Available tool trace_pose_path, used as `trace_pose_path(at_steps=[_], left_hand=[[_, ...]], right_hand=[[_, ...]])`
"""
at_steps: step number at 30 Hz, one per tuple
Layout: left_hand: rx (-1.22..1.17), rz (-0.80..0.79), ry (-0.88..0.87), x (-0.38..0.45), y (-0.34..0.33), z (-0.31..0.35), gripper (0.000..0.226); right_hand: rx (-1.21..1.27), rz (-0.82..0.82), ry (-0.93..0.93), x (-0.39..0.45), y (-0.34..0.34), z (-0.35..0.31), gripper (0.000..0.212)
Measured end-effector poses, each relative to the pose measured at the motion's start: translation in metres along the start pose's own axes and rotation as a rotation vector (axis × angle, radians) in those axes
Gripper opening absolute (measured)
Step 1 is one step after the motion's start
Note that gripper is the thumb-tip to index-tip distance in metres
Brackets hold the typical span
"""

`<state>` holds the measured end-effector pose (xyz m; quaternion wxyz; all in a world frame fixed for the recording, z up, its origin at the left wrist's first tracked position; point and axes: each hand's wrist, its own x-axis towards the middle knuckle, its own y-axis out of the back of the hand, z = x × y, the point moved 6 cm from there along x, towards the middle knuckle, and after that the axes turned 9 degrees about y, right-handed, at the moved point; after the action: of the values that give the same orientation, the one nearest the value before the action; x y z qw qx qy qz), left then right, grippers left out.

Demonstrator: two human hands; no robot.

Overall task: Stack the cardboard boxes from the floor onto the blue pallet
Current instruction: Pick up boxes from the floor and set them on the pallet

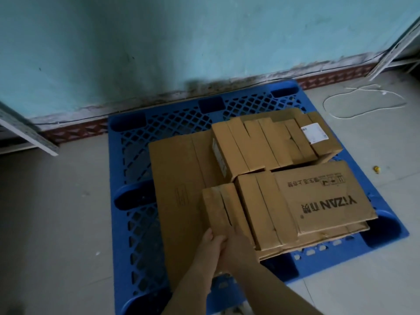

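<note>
The head view looks down on the blue pallet (134,169), which lies on the floor against the far wall and already carries most of what can be seen: a large flat cardboard sheet (179,178) spread over its middle, a far row of narrow boxes (268,142) packed side by side with a white label on the rightmost one, and nearer on the right a printed box (322,198) whose lettering reads upside down from here, with two slimmer boxes (261,210) touching its left side. The box being placed now, a small narrow box (220,205), sits on the flat sheet just left of those two, its near end held by both hands: the left hand (212,242) curls round the near left corner and the right hand (238,242) grips the same end beside it, the two hands touching each other. By the look of things the stacking is well along, since no loose box shows on the floor in this frame (the floor behind the person is out of view, so more may remain there). What is left, at the least, is to settle this box flush and let go. The cardboard is plain brown, worn and creased; the held box has a torn seam running along its top, and the lower edges under the printed box are crumpled. A white cord (363,101) lies looped on the floor at the far right.
</note>
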<state>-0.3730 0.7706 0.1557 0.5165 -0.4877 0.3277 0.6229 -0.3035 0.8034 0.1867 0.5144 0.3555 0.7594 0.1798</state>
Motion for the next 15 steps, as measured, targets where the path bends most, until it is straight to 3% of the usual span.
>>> trace_pose_path(at_steps=[5,12,15], left_hand=[[0.14,0.065,-0.026,-0.026,0.008,0.024,0.056],[0.264,0.16,-0.175,-0.181,0.001,0.088,0.061],[0.375,0.165,-0.333,-0.262,-0.016,0.127,0.059]], right_hand=[[0.156,0.051,0.016,-0.007,0.035,0.0,0.039],[0.39,0.254,0.082,-0.113,0.185,-0.019,0.083],[0.46,0.408,0.101,-0.188,0.259,-0.028,0.085]])
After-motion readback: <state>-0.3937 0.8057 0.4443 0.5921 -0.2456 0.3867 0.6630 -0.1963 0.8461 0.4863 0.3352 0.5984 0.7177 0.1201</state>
